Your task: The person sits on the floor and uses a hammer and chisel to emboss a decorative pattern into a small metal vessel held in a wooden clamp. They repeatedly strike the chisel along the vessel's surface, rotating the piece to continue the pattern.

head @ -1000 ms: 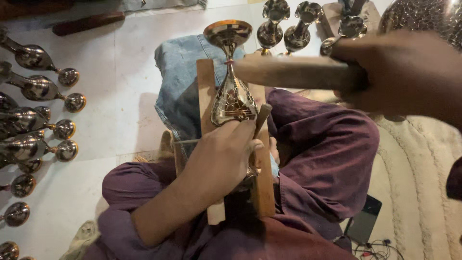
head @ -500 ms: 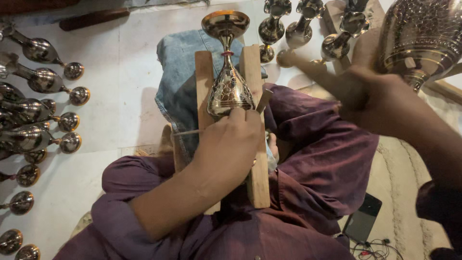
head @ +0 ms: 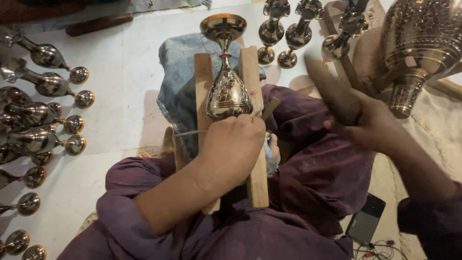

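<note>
Two wooden slats (head: 251, 91) cradle the engraved brass goblet (head: 227, 91) on the lap so that it is steadied while the left hand (head: 231, 147), fingers closed around a thin tool, works its surface and a wooden mallet (head: 332, 91) is gripped in the right hand (head: 373, 127).

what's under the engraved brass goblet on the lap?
The engraved brass goblet lies across two wooden slats, with folded blue denim cloth beneath them. The left hand covers its lower end.

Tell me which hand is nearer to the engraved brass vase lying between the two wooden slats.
Left. The left hand rests against the lower end of the brass vase, holding a thin tool there. The right hand is off to the vase's right, gripping a wooden mallet.
</note>
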